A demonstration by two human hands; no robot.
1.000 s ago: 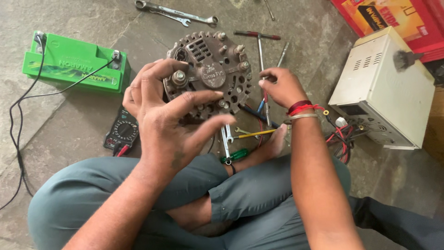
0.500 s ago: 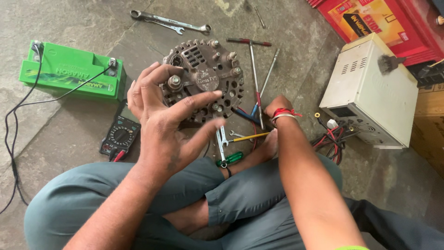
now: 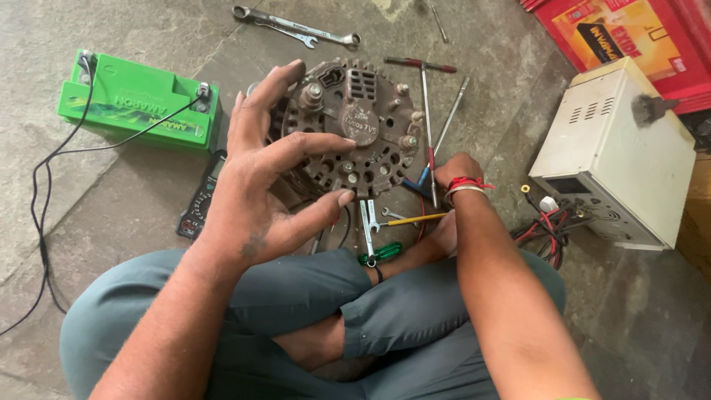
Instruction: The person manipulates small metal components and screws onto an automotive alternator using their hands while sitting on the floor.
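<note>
A round, dirty metal alternator (image 3: 363, 141) lies face up on the stone floor in front of my crossed legs. My left hand (image 3: 259, 192) hovers over its left side with the fingers spread and nothing in them; the thumb points up past the rim. My right hand (image 3: 455, 172) is low at the alternator's lower right edge, among loose tools, wearing a red thread wristband. Its fingers are curled under and hidden, so I cannot tell whether it holds anything. A long T-handle wrench (image 3: 426, 111) lies just beside it.
A green battery (image 3: 141, 104) with black leads sits at the left, a black multimeter (image 3: 198, 204) below it. Spanners (image 3: 296, 26) lie at the top. A white metal box (image 3: 615, 155) with red and black wires (image 3: 548, 230) stands at the right. Screwdrivers (image 3: 381, 253) lie by my knee.
My right hand has dropped from above the alternator's right edge down to the tools on the floor. My left hand has stayed spread over the alternator.
</note>
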